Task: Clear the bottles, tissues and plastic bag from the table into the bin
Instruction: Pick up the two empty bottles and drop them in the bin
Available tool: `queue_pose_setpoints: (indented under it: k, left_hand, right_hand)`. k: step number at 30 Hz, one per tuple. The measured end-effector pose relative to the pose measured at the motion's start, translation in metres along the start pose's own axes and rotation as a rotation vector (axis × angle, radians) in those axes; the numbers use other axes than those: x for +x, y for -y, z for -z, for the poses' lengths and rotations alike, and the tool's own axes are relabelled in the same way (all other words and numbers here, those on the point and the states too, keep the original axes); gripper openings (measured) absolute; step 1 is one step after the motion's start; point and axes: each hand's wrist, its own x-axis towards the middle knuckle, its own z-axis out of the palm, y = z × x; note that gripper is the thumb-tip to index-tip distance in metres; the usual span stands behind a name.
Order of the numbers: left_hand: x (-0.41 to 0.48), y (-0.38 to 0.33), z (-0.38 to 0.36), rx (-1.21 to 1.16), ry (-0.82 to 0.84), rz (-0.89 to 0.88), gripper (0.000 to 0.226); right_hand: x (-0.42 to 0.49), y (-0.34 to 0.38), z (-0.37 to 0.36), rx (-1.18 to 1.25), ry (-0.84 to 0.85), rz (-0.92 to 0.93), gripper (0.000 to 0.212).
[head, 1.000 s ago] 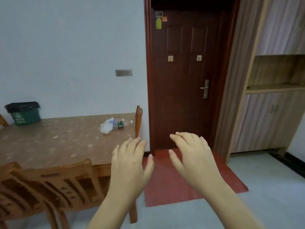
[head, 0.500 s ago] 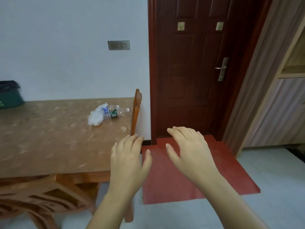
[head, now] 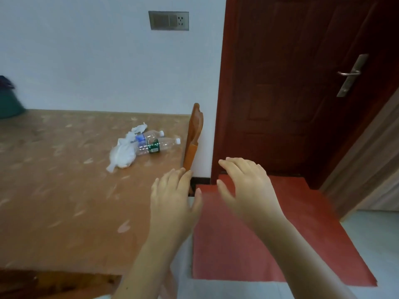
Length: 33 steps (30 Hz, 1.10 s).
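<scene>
Two clear plastic bottles lie on their sides near the far right corner of the brown table (head: 64,190): one with a green label (head: 160,145), one with a blue label (head: 149,135) behind it. A white plastic bag (head: 123,155) lies just left of them, and a crumpled tissue (head: 140,127) sits behind. The green bin (head: 8,100) with a black liner stands on the table's far left, cut by the frame edge. My left hand (head: 172,197) hovers over the table's right edge, fingers straight, empty. My right hand (head: 246,186) hovers beside it over the red mat, empty.
A wooden chair back (head: 194,134) rises at the table's right edge beside the bottles. A dark red door (head: 302,83) and a red floor mat (head: 269,234) are to the right. Another chair's top (head: 54,283) shows at the lower left.
The view has moved closer to the table and tilted down; the bottles and bag look larger and nearer. Both hands stay raised, open and empty, with the left now over the table edge.
</scene>
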Motion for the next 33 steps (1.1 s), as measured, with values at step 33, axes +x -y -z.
queue_pose_setpoints:
  k: [33]
  left_hand:
    - [0.275,0.226,-0.226,0.326,0.073,0.449,0.047]
  right_hand:
    - [0.391,-0.100,-0.310,0.221,0.506,0.468,0.033]
